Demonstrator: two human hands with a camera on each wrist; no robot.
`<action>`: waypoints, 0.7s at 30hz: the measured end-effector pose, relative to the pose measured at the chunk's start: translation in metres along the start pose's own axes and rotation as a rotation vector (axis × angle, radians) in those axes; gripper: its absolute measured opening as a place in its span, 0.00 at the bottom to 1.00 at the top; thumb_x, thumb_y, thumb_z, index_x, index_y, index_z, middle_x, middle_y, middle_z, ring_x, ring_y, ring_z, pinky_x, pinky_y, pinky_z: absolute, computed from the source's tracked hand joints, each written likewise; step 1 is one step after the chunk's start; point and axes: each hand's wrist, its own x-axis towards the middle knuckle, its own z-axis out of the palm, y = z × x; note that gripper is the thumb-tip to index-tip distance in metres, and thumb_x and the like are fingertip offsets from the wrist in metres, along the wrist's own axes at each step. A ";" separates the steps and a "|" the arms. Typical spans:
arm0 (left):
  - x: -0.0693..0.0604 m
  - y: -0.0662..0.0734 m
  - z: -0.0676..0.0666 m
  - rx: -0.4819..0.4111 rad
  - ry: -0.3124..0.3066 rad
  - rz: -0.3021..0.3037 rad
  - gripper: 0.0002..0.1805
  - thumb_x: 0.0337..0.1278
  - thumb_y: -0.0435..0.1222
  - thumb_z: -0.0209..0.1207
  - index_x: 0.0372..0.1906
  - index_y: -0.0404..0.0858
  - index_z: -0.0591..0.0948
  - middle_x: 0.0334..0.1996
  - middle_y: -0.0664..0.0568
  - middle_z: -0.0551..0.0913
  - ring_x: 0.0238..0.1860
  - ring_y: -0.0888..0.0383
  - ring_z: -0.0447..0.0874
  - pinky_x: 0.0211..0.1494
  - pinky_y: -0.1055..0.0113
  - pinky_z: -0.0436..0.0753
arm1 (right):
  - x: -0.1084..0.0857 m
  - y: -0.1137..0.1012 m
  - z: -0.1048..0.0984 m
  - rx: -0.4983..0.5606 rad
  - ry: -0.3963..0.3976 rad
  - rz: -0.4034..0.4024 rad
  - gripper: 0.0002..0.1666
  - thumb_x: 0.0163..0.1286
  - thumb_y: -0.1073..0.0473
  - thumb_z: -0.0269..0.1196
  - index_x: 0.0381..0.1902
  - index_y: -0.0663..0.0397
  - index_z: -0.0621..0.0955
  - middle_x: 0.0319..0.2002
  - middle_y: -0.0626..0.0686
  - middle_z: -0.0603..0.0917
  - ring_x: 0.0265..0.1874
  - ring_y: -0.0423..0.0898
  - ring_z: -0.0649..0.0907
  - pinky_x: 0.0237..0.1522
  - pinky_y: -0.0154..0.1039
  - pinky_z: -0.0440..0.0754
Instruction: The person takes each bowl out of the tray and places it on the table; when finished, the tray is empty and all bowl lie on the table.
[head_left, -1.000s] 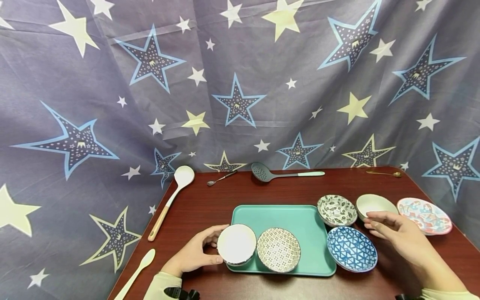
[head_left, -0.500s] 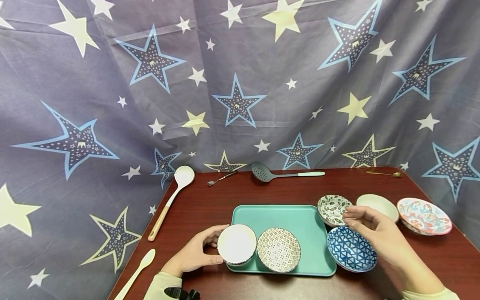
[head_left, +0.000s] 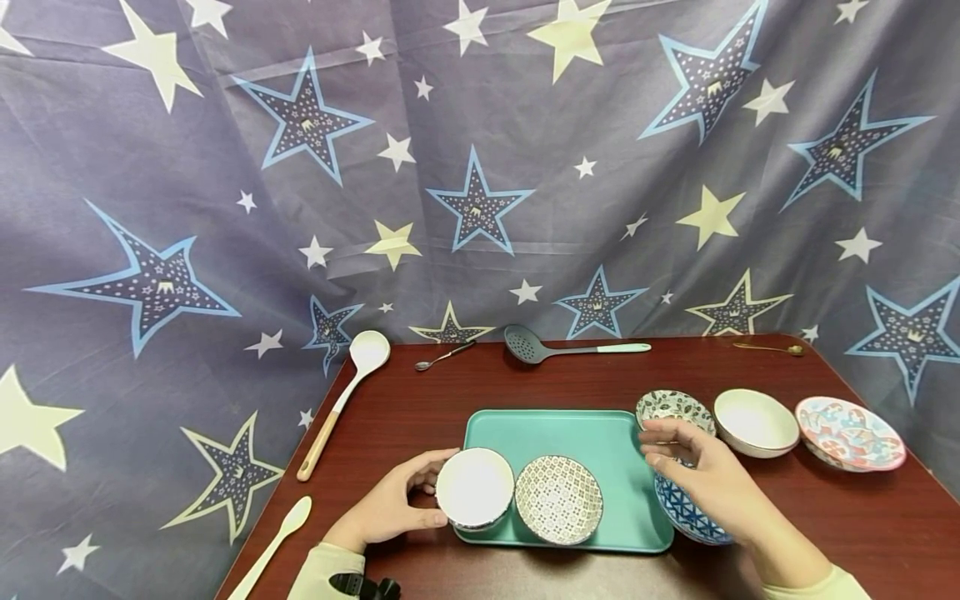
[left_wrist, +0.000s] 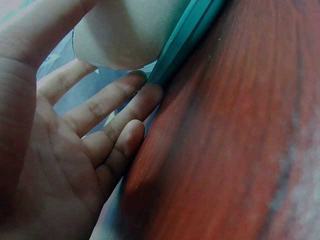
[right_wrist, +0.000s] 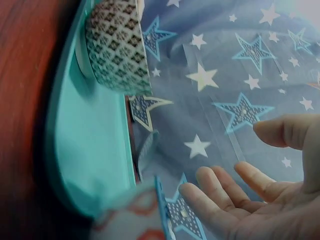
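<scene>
My left hand [head_left: 397, 504] holds the side of a white-inside bowl [head_left: 475, 488], thumb at the near side and fingers at the far side. That bowl sits at the left end of a teal tray [head_left: 547, 429]. Beside it on the tray stands a bowl with a small brown geometric pattern [head_left: 558, 500]. Over the blue triangle-patterned bowl [head_left: 686, 517] hovers my right hand [head_left: 701, 475], fingers loosely spread and holding nothing; it hides part of that bowl. In the right wrist view the right hand's fingers [right_wrist: 217, 192] are apart from the tray and bowls.
Right of the tray stand a leaf-patterned bowl [head_left: 667, 404], a cream bowl [head_left: 756, 423] and a pink-and-blue bowl [head_left: 850, 433]. A slotted spatula [head_left: 527, 346], a small spoon [head_left: 446, 357] and a golden spoon [head_left: 772, 347] lie behind. A ladle [head_left: 367, 354] and a pale spoon [head_left: 281, 533] lie left.
My right hand has moved left, from in front of the cream bowl to over the blue bowl by the tray's right edge. The left hand and the bowls have stayed put.
</scene>
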 end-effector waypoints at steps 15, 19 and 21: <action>0.000 0.000 0.000 -0.005 0.001 -0.008 0.45 0.57 0.34 0.75 0.79 0.45 0.68 0.60 0.49 0.82 0.53 0.50 0.84 0.56 0.60 0.82 | 0.007 0.004 0.034 0.131 -0.206 0.064 0.29 0.76 0.62 0.65 0.70 0.66 0.73 0.63 0.70 0.78 0.62 0.70 0.79 0.52 0.37 0.83; 0.000 0.001 0.000 -0.004 0.000 -0.006 0.45 0.57 0.34 0.75 0.79 0.46 0.69 0.60 0.49 0.82 0.53 0.50 0.84 0.56 0.60 0.82 | 0.008 0.006 0.041 0.140 -0.251 0.084 0.30 0.76 0.62 0.65 0.71 0.65 0.72 0.66 0.70 0.76 0.64 0.69 0.78 0.52 0.37 0.83; 0.000 0.002 0.000 -0.004 0.000 -0.004 0.45 0.57 0.34 0.75 0.79 0.46 0.69 0.60 0.49 0.82 0.53 0.50 0.84 0.56 0.60 0.82 | 0.008 0.007 0.044 0.148 -0.278 0.087 0.30 0.77 0.61 0.65 0.72 0.64 0.71 0.68 0.70 0.74 0.65 0.68 0.77 0.52 0.38 0.84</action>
